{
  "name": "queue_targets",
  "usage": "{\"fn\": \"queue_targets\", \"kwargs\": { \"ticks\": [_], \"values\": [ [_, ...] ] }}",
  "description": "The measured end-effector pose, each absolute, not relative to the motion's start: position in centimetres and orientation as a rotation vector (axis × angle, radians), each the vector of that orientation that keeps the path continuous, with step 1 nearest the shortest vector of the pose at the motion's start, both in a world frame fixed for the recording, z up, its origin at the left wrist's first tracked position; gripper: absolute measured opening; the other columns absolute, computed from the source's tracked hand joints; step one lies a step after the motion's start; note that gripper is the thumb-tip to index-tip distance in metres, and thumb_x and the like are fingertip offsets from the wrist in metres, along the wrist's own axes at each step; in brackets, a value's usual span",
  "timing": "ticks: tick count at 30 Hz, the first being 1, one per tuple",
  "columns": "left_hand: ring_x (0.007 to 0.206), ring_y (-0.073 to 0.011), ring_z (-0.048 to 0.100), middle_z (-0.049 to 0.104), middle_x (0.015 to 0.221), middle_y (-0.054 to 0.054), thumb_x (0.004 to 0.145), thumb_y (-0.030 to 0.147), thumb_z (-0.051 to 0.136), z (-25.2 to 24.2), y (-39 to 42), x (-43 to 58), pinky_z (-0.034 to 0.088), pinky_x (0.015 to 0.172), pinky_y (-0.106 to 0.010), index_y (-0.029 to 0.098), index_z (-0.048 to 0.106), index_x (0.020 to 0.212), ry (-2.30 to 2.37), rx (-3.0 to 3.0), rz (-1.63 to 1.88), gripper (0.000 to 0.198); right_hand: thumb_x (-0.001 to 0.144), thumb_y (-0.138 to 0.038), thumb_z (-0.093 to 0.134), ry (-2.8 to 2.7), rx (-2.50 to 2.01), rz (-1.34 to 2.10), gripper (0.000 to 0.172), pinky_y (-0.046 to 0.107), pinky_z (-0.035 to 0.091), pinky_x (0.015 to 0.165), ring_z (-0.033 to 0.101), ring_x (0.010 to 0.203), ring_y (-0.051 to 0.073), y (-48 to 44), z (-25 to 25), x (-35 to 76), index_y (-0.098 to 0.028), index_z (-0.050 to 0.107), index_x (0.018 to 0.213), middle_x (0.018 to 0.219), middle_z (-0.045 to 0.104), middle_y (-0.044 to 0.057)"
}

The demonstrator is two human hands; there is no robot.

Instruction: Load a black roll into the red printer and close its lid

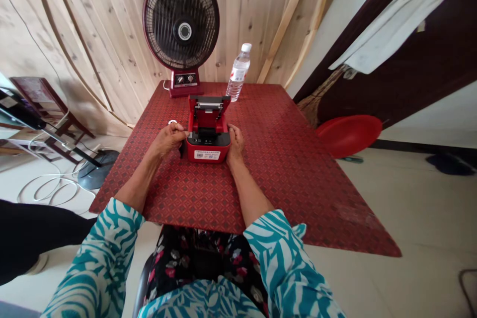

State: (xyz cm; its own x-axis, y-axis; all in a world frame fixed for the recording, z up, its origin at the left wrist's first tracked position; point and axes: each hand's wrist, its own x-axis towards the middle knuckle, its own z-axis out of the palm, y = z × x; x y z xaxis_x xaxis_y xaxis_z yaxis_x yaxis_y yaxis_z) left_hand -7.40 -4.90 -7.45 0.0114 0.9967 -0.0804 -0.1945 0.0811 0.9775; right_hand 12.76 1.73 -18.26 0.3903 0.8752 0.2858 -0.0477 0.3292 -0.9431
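A small red label printer [207, 131] with its lid standing open sits on the red patterned table [283, 159]. My left hand [169, 138] is closed in a loose fist against the printer's left side, its fingertips at the top edge. On the opposite side my right hand [235, 143] wraps the printer's right side and holds it. A small white roll [172, 122] lies just behind my left hand.
A red table fan [181, 25] stands at the table's far edge with a clear water bottle [238, 72] to its right. A red stool [348, 134] and a dark door are on the right. Cables and a chair lie on the floor at left.
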Motion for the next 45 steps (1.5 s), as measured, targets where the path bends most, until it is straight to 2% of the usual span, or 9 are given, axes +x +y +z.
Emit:
{"fn": "queue_targets", "kwargs": {
  "ticks": [5, 9, 15, 22, 25, 29, 33, 39, 45],
  "values": [
    [0.032, -0.0023, 0.026, 0.042, 0.045, 0.013, 0.057, 0.028, 0.081, -7.7, -5.0, -7.2, 0.017, 0.036, -0.018, 0.021, 0.049, 0.075, 1.049, 1.026, 1.359, 0.038, 0.082, -0.054, 0.053, -0.974, -1.034, 0.796, 0.040, 0.041, 0.048, 0.097, 0.065, 0.101, 0.020, 1.8, -18.3, 12.7, -0.023, 0.069, 0.100, 0.105, 0.073, 0.005],
    [0.035, -0.0031, 0.026, 0.042, 0.046, 0.011, 0.063, 0.037, 0.080, -8.1, -4.8, -7.9, 0.020, 0.037, -0.018, 0.020, 0.052, 0.073, 1.077, 1.061, 1.541, 0.034, 0.083, -0.055, 0.052, -0.981, -1.052, 0.804, 0.041, 0.043, 0.047, 0.099, 0.065, 0.104, 0.022, 1.7, -18.1, 12.6, -0.023, 0.069, 0.102, 0.108, 0.073, 0.006],
    [0.051, -0.0065, 0.051, 0.061, 0.061, 0.003, 0.071, 0.036, 0.079, -8.0, -3.9, -7.9, 0.040, 0.051, -0.018, 0.018, 0.067, 0.077, 1.212, 1.338, 1.659, 0.022, 0.085, -0.053, 0.051, -1.007, -1.030, 0.788, 0.040, 0.043, 0.047, 0.101, 0.065, 0.105, 0.022, 1.4, -17.5, 12.4, -0.022, 0.069, 0.103, 0.109, 0.073, 0.007],
    [0.079, -0.0146, 0.067, 0.075, 0.089, -0.003, 0.079, 0.024, 0.070, -4.4, 0.3, -5.9, 0.052, 0.075, -0.024, 0.021, 0.078, 0.088, 1.218, 2.166, 0.951, 0.012, 0.084, -0.051, 0.050, -1.016, -1.043, 0.785, 0.038, 0.044, 0.046, 0.103, 0.064, 0.107, 0.022, 1.3, -17.1, 12.3, -0.023, 0.069, 0.101, 0.110, 0.074, 0.006],
    [0.089, -0.0167, 0.069, 0.077, 0.099, -0.003, 0.081, 0.024, 0.068, -3.2, 2.4, -5.4, 0.051, 0.085, -0.027, 0.020, 0.077, 0.097, 1.192, 2.412, 0.530, 0.019, 0.085, -0.048, 0.048, -1.038, -1.054, 0.784, 0.037, 0.044, 0.046, 0.103, 0.064, 0.107, 0.023, 1.1, -16.8, 12.2, -0.023, 0.069, 0.101, 0.110, 0.073, 0.007],
    [0.097, -0.0189, 0.069, 0.077, 0.104, -0.003, 0.082, 0.023, 0.063, -2.8, 3.9, -4.9, 0.049, 0.087, -0.025, 0.021, 0.077, 0.102, 1.257, 2.556, 0.131, 0.024, 0.084, -0.044, 0.048, -1.046, -1.050, 0.773, 0.033, 0.043, 0.047, 0.102, 0.064, 0.107, 0.022, 1.1, -16.4, 12.1, -0.023, 0.070, 0.098, 0.108, 0.073, 0.007],
    [0.093, -0.0195, 0.069, 0.077, 0.102, -0.004, 0.080, 0.016, 0.060, -2.7, 4.3, -4.3, 0.047, 0.080, -0.023, 0.021, 0.077, 0.100, 1.245, 2.575, -0.042, 0.027, 0.084, -0.043, 0.049, -1.043, -1.039, 0.783, 0.030, 0.042, 0.047, 0.102, 0.063, 0.105, 0.021, 1.2, -16.5, 12.1, -0.024, 0.070, 0.096, 0.106, 0.074, 0.005],
    [0.076, -0.0178, 0.065, 0.076, 0.082, -0.002, 0.072, 0.013, 0.060, -2.1, 5.2, -3.1, 0.042, 0.071, -0.023, 0.023, 0.079, 0.088, 1.242, 2.458, -0.275, 0.026, 0.085, -0.040, 0.049, -1.049, -1.054, 0.789, 0.031, 0.042, 0.046, 0.103, 0.064, 0.106, 0.021, 1.3, -16.5, 12.2, -0.023, 0.071, 0.098, 0.107, 0.074, 0.006],
    [0.084, -0.0200, 0.068, 0.078, 0.093, -0.005, 0.071, 0.010, 0.061, -2.8, 5.1, -3.1, 0.043, 0.071, -0.023, 0.022, 0.078, 0.088, 1.281, 2.469, -0.193, 0.027, 0.084, -0.037, 0.050, -1.031, -1.041, 0.801, 0.027, 0.041, 0.047, 0.102, 0.063, 0.106, 0.020, 1.2, -16.5, 12.2, -0.024, 0.071, 0.096, 0.107, 0.074, 0.005]
  ]
}}
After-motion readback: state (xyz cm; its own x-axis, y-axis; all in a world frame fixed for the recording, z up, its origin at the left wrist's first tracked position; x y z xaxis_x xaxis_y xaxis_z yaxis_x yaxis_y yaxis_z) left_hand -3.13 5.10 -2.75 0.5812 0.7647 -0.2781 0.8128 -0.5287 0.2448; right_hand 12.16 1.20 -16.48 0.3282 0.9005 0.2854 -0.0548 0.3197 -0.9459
